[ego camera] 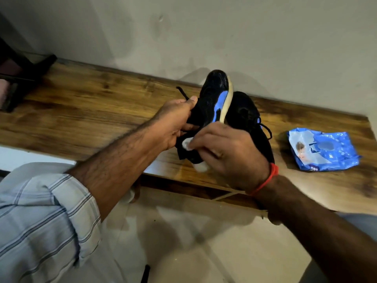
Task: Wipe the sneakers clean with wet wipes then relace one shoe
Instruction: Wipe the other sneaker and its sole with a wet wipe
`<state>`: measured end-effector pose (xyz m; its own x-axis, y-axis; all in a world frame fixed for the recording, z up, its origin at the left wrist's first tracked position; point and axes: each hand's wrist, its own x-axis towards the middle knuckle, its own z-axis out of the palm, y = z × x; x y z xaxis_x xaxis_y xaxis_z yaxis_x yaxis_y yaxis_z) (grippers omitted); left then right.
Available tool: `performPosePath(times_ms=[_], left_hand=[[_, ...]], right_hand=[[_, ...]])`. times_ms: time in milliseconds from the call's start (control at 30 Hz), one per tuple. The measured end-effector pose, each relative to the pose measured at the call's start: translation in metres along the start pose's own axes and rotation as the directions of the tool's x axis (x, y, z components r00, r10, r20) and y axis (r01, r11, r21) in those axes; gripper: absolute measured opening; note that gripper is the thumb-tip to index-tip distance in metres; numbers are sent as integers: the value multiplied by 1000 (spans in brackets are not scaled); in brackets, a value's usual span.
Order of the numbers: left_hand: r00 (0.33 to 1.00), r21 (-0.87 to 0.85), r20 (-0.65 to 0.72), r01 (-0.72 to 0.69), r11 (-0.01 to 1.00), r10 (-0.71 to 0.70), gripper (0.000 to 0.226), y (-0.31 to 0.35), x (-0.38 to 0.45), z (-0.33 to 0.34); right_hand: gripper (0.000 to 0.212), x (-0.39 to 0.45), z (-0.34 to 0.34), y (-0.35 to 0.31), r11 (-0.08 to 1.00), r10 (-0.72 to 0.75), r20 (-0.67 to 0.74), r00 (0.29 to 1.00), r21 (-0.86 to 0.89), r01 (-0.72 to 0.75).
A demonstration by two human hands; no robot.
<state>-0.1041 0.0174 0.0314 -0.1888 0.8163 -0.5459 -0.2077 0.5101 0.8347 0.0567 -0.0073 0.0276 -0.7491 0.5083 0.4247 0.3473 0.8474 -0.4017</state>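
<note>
My left hand (175,123) grips a black sneaker (214,94) with a blue side panel and cream sole, holding it tilted up on its side above the wooden bench (91,107). My right hand (228,152) holds a white wet wipe (186,142) pressed against the heel end of that sneaker. The second black sneaker (248,117) lies on the bench just behind and right of the first, its lace trailing. A loose black lace end (182,92) sticks out to the left of my left thumb.
A blue wet-wipes pack (322,152) lies on the bench to the right of the shoes. A dark object (22,78) sits at the bench's far left end. The grey wall runs close behind the bench. Pale floor tiles lie below.
</note>
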Motion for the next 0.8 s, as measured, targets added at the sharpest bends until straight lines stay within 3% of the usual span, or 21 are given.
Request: performPosePath(times_ms=[133,300,400,467,600,700,767,800], left_hand=[[999,-46,-46,13,999,-16,23,7,-1,-4],[997,-50,-66,45,998,-48,27,1,-6,2],[997,-27,-61,34,999,-36,25,4,-9,4],[999,-19,-44,30,999,-31,25,5,-12,5],[999,-6,-41,31,999,-32,25,1,-17,9],[1000,15,-23,12,1000,-11,26,1,-17,10],[1000,29,-16,-1,1000,1,26,3,-19,8],[1000,35,-20,-8,999,9,26,3,-21,7]], right_hand=[[11,3,-17,24,986,155,-187,970,-39,-165],[14,1,3,-7,998,-53,-36,998,-38,52],[10,7,-16,19,993,79,-180,981,-75,-94],[10,6,-19,17,987,131,-194,972,-68,-147],[17,0,1,-5,998,-31,-59,998,-56,28],[14,6,-18,24,988,115,-212,970,-76,-133],[14,4,-17,16,988,144,-201,969,-31,-154],[17,2,-7,1,996,90,-152,984,-13,-94]])
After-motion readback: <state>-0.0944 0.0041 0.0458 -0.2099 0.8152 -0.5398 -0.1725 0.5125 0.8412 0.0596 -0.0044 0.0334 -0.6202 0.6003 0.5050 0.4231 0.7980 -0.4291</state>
